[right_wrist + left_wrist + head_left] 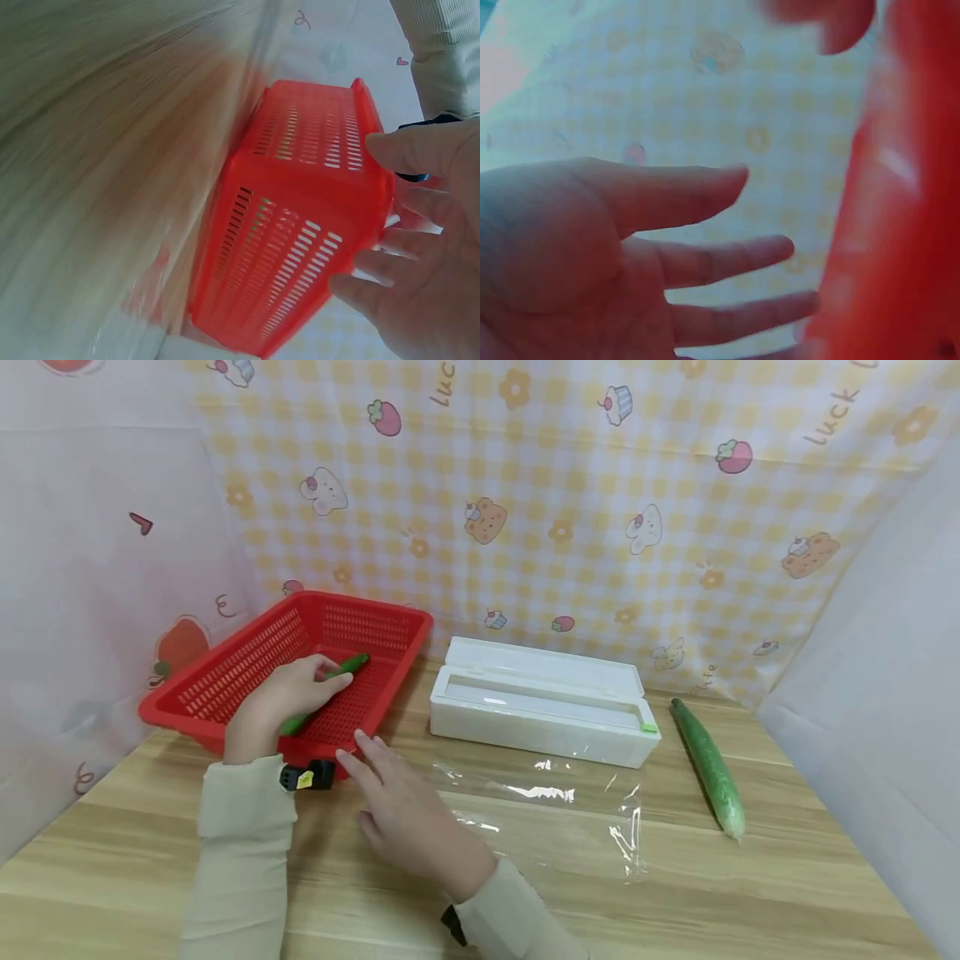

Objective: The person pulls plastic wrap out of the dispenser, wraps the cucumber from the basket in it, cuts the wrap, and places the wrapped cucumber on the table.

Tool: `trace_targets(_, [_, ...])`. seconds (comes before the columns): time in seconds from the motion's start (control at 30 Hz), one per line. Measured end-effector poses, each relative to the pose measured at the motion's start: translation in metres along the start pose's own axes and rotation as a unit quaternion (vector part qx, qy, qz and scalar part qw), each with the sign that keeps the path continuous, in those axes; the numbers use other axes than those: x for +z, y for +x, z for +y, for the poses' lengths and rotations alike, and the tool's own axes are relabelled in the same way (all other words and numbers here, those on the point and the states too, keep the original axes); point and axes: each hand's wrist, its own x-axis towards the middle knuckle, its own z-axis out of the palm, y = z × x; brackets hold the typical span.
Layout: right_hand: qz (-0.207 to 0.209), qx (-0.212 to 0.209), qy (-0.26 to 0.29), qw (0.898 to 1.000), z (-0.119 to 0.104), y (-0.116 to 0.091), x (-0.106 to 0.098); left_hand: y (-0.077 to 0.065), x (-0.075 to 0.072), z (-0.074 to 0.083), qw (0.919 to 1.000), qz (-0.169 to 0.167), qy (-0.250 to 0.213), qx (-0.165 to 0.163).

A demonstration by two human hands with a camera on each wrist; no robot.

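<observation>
In the head view, my left hand [292, 693] reaches into the red basket [405, 668], over a green cucumber [352, 665] whose two ends show past the hand. Seen from the left wrist, this hand's [652, 255] thumb and fingers are straight and spread, the cucumber out of sight. My right hand [408, 814] is beside the basket's near right corner, fingers extended toward its rim. The right wrist view has the right hand [427, 255] spread at the basket's wall [300, 184]. A sheet of clear plastic wrap [540, 827] lies on the table right of the right hand.
A long white cling film box [540, 735] stands behind the wrap, lid up, with a small green piece [648, 727] at its right end. Another cucumber [708, 768] lies on the wooden table [787, 877] at the right. Printed curtains [525, 460] enclose the table's back and sides.
</observation>
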Motion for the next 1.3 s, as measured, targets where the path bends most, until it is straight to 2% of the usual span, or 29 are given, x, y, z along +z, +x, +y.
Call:
trace_targets(0.13, [-0.002,0.024,-0.012,1.000,-0.002,0.006,0.005,0.007,0.002,-0.015,0.9994,-0.030,-0.010,-0.014])
trace_targets(0.27, [-0.001,0.037,-0.013,0.999,0.000,0.005,0.006,0.014,0.007,-0.027,0.9988,-0.034,-0.029,-0.019])
trace_targets(0.5, [-0.001,0.037,-0.012,0.999,0.002,0.004,0.009,0.025,0.017,-0.046,0.9956,-0.050,-0.032,-0.072])
trace_targets(0.6, [-0.004,0.036,-0.009,0.999,0.001,0.004,0.009,0.025,0.018,-0.049,0.9942,-0.071,-0.024,-0.077])
trace_targets(0.8, [-0.023,0.040,-0.001,0.999,-0.001,0.006,0.006,0.027,0.016,-0.052,0.9889,-0.137,-0.005,-0.058])
trace_targets(1.13, [-0.023,0.034,0.000,0.999,-0.001,0.006,0.006,0.029,0.016,-0.054,0.9811,-0.178,0.056,-0.052])
trace_targets(1.3, [-0.022,0.033,0.004,0.999,-0.001,0.007,0.007,0.028,0.018,-0.053,0.9767,-0.192,0.013,-0.095])
